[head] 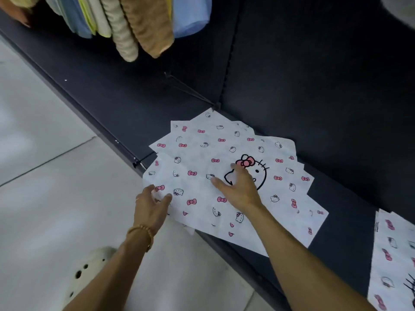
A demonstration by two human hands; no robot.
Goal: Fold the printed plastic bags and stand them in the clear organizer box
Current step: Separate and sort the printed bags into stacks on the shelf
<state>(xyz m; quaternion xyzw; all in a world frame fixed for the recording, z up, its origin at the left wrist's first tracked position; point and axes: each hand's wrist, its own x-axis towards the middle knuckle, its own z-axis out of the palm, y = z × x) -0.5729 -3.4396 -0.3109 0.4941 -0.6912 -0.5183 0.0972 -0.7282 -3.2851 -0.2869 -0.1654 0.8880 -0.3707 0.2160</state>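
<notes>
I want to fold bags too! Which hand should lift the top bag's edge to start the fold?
Probably the left hand: its fingers already curl at the near-left edge of the fanned printed bags. The right hand lies flat on the middle, pinning the pile.

dark shelf (pixel 314 75) — pale tiled floor (pixel 45 176) beside it

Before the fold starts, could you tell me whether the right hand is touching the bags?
Touching: the head view shows the right hand lying flat on the fanned bags.

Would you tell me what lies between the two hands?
In the head view, only printed bag surface lies between the left hand and right hand.
</notes>
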